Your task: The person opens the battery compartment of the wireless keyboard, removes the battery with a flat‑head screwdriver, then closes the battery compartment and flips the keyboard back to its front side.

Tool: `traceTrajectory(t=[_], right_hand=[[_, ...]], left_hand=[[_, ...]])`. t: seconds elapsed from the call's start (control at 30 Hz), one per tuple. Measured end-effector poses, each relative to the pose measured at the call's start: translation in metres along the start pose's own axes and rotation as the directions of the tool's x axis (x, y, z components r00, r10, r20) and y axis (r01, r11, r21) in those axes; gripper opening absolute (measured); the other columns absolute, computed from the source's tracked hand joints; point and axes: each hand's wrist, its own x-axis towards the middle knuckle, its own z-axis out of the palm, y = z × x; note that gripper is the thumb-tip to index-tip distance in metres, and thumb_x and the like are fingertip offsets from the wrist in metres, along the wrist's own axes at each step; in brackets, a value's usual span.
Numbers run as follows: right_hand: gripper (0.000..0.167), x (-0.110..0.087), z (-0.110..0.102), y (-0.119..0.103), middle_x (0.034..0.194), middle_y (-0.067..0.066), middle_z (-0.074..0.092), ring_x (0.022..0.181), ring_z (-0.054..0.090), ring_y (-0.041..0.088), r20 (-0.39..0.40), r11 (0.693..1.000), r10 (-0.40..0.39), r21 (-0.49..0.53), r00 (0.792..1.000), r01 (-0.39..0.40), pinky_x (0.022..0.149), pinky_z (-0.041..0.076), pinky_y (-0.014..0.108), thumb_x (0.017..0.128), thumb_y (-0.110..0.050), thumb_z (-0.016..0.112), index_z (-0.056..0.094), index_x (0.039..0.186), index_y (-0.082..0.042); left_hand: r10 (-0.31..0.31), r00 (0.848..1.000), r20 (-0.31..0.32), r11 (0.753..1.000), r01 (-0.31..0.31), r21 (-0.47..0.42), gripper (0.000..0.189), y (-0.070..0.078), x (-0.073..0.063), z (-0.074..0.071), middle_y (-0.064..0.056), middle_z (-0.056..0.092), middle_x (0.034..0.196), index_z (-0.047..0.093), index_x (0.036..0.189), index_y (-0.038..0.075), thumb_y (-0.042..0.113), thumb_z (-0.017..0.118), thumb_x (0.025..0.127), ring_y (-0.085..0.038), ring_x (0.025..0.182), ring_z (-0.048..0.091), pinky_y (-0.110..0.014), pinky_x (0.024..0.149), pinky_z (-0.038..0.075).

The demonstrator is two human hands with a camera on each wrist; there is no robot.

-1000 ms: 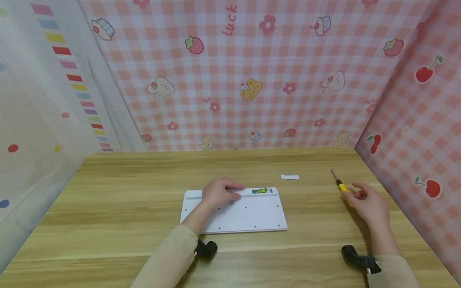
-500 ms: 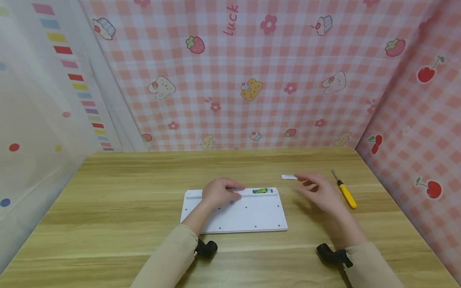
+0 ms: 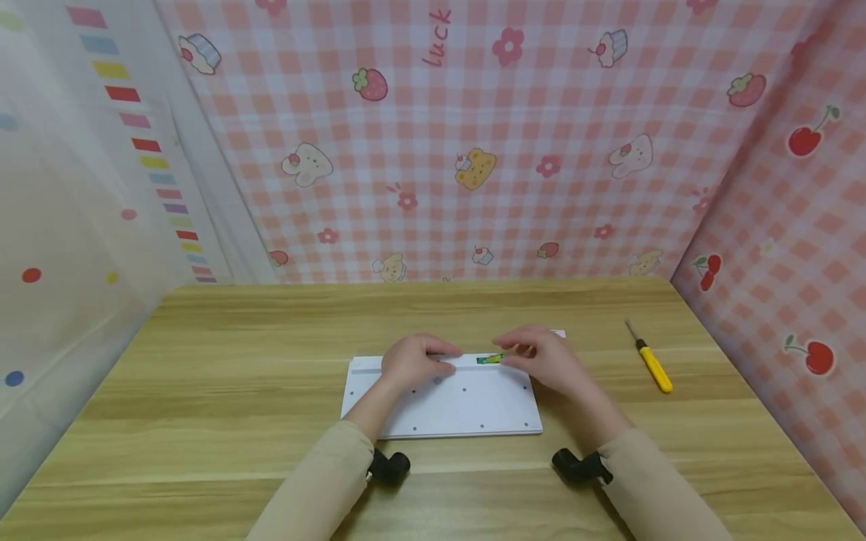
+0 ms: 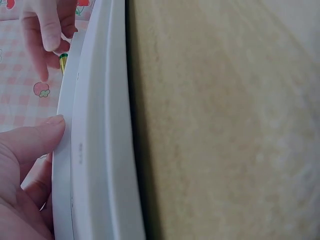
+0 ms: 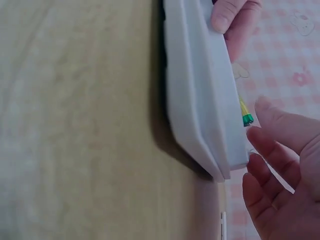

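Note:
A white keyboard (image 3: 467, 402) lies face down on the table, its raised bar along the far side. My left hand (image 3: 413, 364) grips that bar, thumb on the near side and fingers behind it, as the left wrist view (image 4: 25, 175) shows. In the battery slot near the right end, a green and yellow battery (image 3: 490, 359) sits tilted, one end sticking up above the bar. My right hand (image 3: 544, 361) hovers at that end; in the right wrist view the thumb and fingers (image 5: 285, 125) are spread close beside the battery's green tip (image 5: 247, 119), not closed round it.
A yellow-handled screwdriver (image 3: 654, 370) lies on the table to the right. Just behind the right hand, a small white battery cover (image 3: 558, 333) is partly hidden. Patterned cloth (image 3: 433, 150) hangs at the back and sides of the wooden table (image 3: 203, 421).
My right hand has let go of the screwdriver, leaving it on the table, and has moved left past the battery cover to the battery. The left hand stays on the keyboard.

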Motion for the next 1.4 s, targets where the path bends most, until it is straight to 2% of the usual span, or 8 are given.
traceTrajectory(t=[0.17, 0.47, 0.7, 0.97, 1.23, 1.4], right_hand=[[0.028, 0.003, 0.004, 0.001, 0.097, 0.001, 0.066, 0.081, 0.057, 0.015, 0.014, 1.0, 0.027, -0.005, 1.0, -0.027, 0.072, 0.05, 0.03, 0.086, -0.007, 0.077, 0.075, 0.114, -0.008], [0.023, 0.005, 0.006, 0.0, 0.098, 0.002, 0.065, 0.082, 0.056, 0.018, 0.013, 0.997, 0.08, -0.006, 0.997, -0.08, 0.071, 0.048, 0.032, 0.087, -0.008, 0.077, 0.077, 0.11, -0.01], [0.014, 0.006, 0.007, 0.001, 0.095, 0.001, 0.065, 0.086, 0.058, 0.019, -0.013, 0.998, 0.061, -0.023, 0.998, -0.061, 0.074, 0.048, 0.034, 0.086, -0.005, 0.076, 0.08, 0.099, -0.01], [0.012, 0.004, 0.005, 0.006, 0.093, 0.0, 0.07, 0.084, 0.059, 0.018, -0.075, 0.997, 0.05, -0.06, 0.996, -0.055, 0.073, 0.048, 0.031, 0.085, -0.004, 0.077, 0.08, 0.094, -0.012], [0.011, 0.005, 0.001, 0.008, 0.099, 0.004, 0.071, 0.085, 0.059, 0.019, -0.08, 0.988, 0.154, 0.01, 0.985, -0.154, 0.074, 0.048, 0.033, 0.089, -0.011, 0.075, 0.08, 0.098, -0.012], [0.013, 0.019, -0.004, 0.003, 0.102, 0.007, 0.072, 0.088, 0.06, 0.02, -0.084, 0.977, 0.207, 0.078, 0.975, -0.201, 0.076, 0.048, 0.035, 0.092, -0.014, 0.072, 0.078, 0.102, -0.01]], left_hand=[[-0.003, 1.0, 0.005, 1.0, 0.003, 0.004, 0.022, 0.0, 0.001, 0.001, 0.007, 0.071, 0.111, 0.079, 0.105, 0.03, 0.023, 0.081, 0.084, -0.015, 0.107, 0.063, -0.039, 0.09, 0.045], [-0.002, 1.0, 0.005, 1.0, 0.002, -0.005, 0.021, -0.001, 0.001, 0.001, 0.008, 0.071, 0.112, 0.079, 0.104, 0.03, 0.024, 0.081, 0.083, -0.015, 0.108, 0.064, -0.041, 0.093, 0.043], [0.004, 1.0, 0.0, 1.0, -0.004, -0.011, 0.021, -0.001, 0.0, 0.0, 0.007, 0.072, 0.111, 0.079, 0.104, 0.03, 0.024, 0.081, 0.083, -0.015, 0.108, 0.064, -0.04, 0.092, 0.044], [0.002, 1.0, 0.005, 1.0, -0.002, -0.007, 0.022, -0.003, 0.001, 0.0, 0.007, 0.071, 0.112, 0.079, 0.103, 0.029, 0.024, 0.082, 0.082, -0.015, 0.108, 0.063, -0.039, 0.092, 0.044], [0.007, 1.0, 0.003, 1.0, -0.007, -0.008, 0.022, -0.003, 0.001, 0.001, 0.007, 0.071, 0.111, 0.079, 0.104, 0.029, 0.024, 0.081, 0.083, -0.015, 0.107, 0.063, -0.039, 0.091, 0.044], [0.013, 1.0, -0.002, 1.0, -0.013, -0.006, 0.022, -0.004, 0.001, 0.001, 0.008, 0.071, 0.111, 0.079, 0.103, 0.03, 0.023, 0.081, 0.083, -0.014, 0.106, 0.064, -0.039, 0.091, 0.044]])
